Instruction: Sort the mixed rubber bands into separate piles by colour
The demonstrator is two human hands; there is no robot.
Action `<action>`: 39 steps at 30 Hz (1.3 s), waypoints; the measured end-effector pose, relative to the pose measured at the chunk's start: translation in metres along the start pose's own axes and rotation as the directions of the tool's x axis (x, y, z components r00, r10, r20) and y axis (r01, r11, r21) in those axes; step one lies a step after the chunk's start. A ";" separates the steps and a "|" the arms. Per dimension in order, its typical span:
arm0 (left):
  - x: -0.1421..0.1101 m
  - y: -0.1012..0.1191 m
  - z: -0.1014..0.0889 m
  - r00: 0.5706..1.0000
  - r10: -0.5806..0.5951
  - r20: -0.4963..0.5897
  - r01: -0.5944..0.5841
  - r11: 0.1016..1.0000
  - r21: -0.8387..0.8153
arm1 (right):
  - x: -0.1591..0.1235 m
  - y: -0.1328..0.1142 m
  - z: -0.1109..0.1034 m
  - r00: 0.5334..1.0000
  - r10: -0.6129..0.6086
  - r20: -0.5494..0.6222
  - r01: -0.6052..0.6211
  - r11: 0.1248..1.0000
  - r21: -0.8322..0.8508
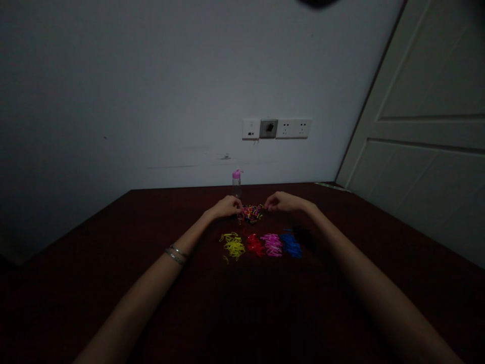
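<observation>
Your left fingers [238,204] were curled in, tips at the left side of the mixed pile [250,213] of small coloured bands; too dark and small to tell whether they gripped one. Your right fingers [268,205] were bent nearly together just off the pile's right side, a yellowish band near the tips; can't tell if it was held. Bands looked sorted by colour: nearer you, left to right, lay a yellow pile [234,245], red pile [255,245], pink pile [273,244] and blue pile [291,244]. Sorting seemed well along but unfinished, since the mixed pile still held several colours. A few yellow strays lay beside their pile; red and pink sat close, so little slack between. Pink-capped bottle [236,184] stood just behind your left hand [226,206], limiting reach that way. The bench [151,222] ran on well to both sides, leaving sideways room; its far edge met the wall [151,101] behind the bottle, and the door [424,126] stood off right.
</observation>
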State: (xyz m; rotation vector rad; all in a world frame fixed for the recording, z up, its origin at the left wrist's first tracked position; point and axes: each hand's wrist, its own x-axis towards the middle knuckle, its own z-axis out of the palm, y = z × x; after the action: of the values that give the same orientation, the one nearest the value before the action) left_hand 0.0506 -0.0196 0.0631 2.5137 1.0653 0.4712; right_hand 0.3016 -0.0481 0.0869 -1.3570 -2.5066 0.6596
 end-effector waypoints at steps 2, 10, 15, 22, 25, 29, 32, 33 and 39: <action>0.002 0.015 0.006 0.999 0.036 0.008 -0.036 0.999 0.003 | -0.001 0.002 0.001 1.000 0.030 -0.002 -0.030 0.999 0.012; -0.003 0.077 0.041 0.970 0.211 0.125 -0.223 0.971 0.091 | -0.002 0.013 0.001 0.998 0.061 0.008 -0.061 0.997 0.046; -0.004 0.077 0.051 0.956 0.234 0.179 -0.256 0.961 0.109 | -0.006 0.016 -0.003 0.981 0.168 0.099 -0.175 0.983 0.064; -0.002 0.071 0.046 0.955 0.229 0.189 -0.233 0.972 0.001 | -0.014 0.026 -0.004 0.837 0.393 0.381 -0.450 0.890 0.071; 0.000 0.068 0.042 0.962 0.216 0.168 -0.213 0.976 -0.033 | -0.013 0.026 -0.001 0.796 0.443 0.413 -0.487 0.873 0.001; 0.003 0.057 0.036 0.974 0.180 0.136 -0.169 0.982 -0.085 | -0.010 0.021 0.004 0.794 0.453 0.406 -0.459 0.884 -0.089; 0.003 0.048 0.028 0.985 0.130 0.111 -0.111 0.980 -0.163 | -0.009 0.016 0.006 0.802 0.432 0.412 -0.431 0.897 -0.101; 0.003 0.045 0.025 0.988 0.116 0.105 -0.093 0.976 -0.197 | -0.009 0.015 0.007 0.802 0.429 0.416 -0.427 0.898 -0.103; 0.002 0.034 0.003 0.999 0.019 0.030 -0.008 0.941 -0.338 | -0.008 0.010 0.010 0.774 0.454 0.442 -0.458 0.883 -0.106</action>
State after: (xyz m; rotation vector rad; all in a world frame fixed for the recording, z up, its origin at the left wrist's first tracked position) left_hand 0.0735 -0.0407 0.0762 2.2182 0.8709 0.5628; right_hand 0.3093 -0.0535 0.0733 -2.0464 -2.4891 1.2119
